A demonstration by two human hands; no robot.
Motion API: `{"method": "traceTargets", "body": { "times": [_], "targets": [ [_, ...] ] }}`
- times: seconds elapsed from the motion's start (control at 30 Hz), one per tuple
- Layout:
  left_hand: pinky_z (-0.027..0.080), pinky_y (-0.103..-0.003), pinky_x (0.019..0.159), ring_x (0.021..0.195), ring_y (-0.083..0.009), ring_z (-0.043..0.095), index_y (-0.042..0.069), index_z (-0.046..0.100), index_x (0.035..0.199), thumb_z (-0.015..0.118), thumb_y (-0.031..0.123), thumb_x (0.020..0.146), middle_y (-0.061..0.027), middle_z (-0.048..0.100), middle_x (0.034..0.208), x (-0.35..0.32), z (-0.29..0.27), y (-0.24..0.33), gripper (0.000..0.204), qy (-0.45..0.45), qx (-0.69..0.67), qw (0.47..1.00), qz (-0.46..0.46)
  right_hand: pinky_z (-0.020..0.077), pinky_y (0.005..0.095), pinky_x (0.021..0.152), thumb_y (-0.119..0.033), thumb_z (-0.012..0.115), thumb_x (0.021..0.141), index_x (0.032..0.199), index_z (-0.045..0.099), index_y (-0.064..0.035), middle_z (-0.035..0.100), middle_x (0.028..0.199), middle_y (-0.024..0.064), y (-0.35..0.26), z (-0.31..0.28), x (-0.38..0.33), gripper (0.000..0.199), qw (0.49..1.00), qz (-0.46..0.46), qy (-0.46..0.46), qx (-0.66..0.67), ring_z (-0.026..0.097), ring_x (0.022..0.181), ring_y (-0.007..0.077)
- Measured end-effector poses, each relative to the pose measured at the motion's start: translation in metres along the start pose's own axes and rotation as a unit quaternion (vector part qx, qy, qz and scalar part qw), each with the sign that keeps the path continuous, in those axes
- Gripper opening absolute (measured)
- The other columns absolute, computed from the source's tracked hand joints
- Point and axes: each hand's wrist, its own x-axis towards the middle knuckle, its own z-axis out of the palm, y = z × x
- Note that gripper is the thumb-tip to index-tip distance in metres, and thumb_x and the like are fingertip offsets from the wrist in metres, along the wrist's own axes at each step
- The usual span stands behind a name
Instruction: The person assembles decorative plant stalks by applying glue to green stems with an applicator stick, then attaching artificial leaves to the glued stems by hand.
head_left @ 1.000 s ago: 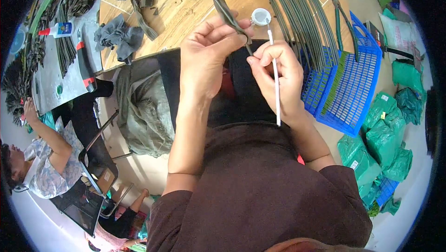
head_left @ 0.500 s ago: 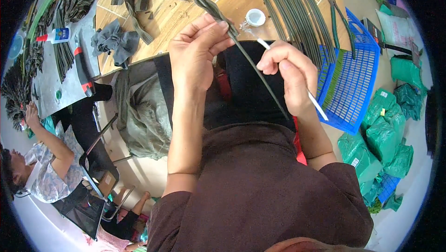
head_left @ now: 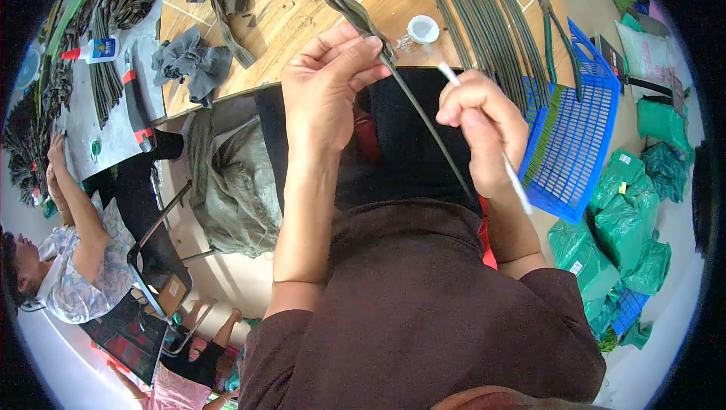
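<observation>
My left hand is closed in a pinch round a thin dark green stem, where a long dark leaf-like strip meets its upper end. The stem slants down to the right across my lap. In my closed right hand is a slim white stick, its upper tip poking out past my fingers toward the stem without touching it. Beyond my hands, a small white cup stands on the wooden table, with a shiny clear smear beside it.
Many dark green rods lie at the far right beside pliers and a blue plastic basket. Leftward are crumpled dark fabric, a glue bottle and a red-black cutter. Green wrapped packages sit right; a co-worker sits left.
My right hand has moved slightly right and down with the white stick, away from the stem. My left hand has shifted a little right. The co-worker's arms have moved.
</observation>
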Motion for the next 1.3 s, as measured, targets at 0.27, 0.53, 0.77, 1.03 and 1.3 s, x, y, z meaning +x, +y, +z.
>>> {"method": "traceTargets", "body": {
  "times": [0.27, 0.53, 0.77, 1.03, 1.3],
  "targets": [
    [0.053, -0.031, 0.068, 0.077, -0.0237, 0.064, -0.001, 0.058, 0.091, 0.056, 0.002, 0.082, -0.0149, 0.064, 0.083, -0.006, 0.001, 0.003, 0.009, -0.044, -0.034, 0.998, 0.013, 0.0384, 0.0176, 0.053, 0.004, 0.066, 0.074, 0.077, 0.043, -0.0051, 0.054, 0.078, 0.0048, 0.012, 0.018, -0.011, 0.025, 0.993, 0.092, 0.072, 0.024, 0.046, 0.060, 0.0053],
    [0.051, -0.032, 0.071, 0.075, -0.0201, 0.062, -0.003, 0.059, 0.094, 0.061, -0.003, 0.077, -0.0136, 0.064, 0.084, -0.003, -0.002, 0.001, 0.017, -0.111, -0.111, 0.987, 0.014, 0.0396, 0.0170, 0.057, 0.005, 0.062, 0.077, 0.076, 0.041, -0.0061, 0.052, 0.078, 0.0029, 0.001, 0.025, -0.008, 0.024, 0.980, 0.140, 0.057, 0.133, 0.047, 0.066, 0.0038],
    [0.048, -0.034, 0.078, 0.081, -0.0203, 0.059, -0.002, 0.060, 0.096, 0.058, 0.006, 0.082, -0.0153, 0.062, 0.095, -0.007, -0.001, 0.000, 0.016, -0.137, -0.124, 0.983, -0.009, 0.0396, 0.0167, 0.059, 0.007, 0.061, 0.077, 0.076, 0.041, -0.0055, 0.052, 0.078, 0.0045, -0.001, 0.026, -0.006, 0.023, 0.985, 0.129, 0.057, 0.094, 0.047, 0.067, 0.0045],
    [0.046, -0.033, 0.081, 0.088, -0.0190, 0.059, -0.001, 0.062, 0.092, 0.056, 0.013, 0.085, -0.0152, 0.062, 0.097, -0.004, -0.019, -0.007, 0.017, -0.193, -0.071, 0.979, 0.006, 0.0396, 0.0172, 0.059, 0.008, 0.061, 0.076, 0.076, 0.041, -0.0048, 0.052, 0.079, 0.0047, 0.007, 0.034, -0.006, 0.023, 0.988, 0.089, 0.056, 0.113, 0.046, 0.066, 0.0040],
    [0.049, -0.029, 0.072, 0.082, -0.0183, 0.060, -0.005, 0.057, 0.105, 0.049, 0.027, 0.090, -0.0156, 0.062, 0.096, -0.009, -0.019, 0.007, 0.035, -0.165, 0.096, 0.981, 0.013, 0.0354, 0.0171, 0.049, 0.009, 0.063, 0.073, 0.075, 0.042, -0.0052, 0.052, 0.072, 0.0036, 0.012, 0.041, -0.003, 0.026, 0.995, 0.013, 0.097, -0.004, 0.042, 0.056, 0.0038]
  ]
}}
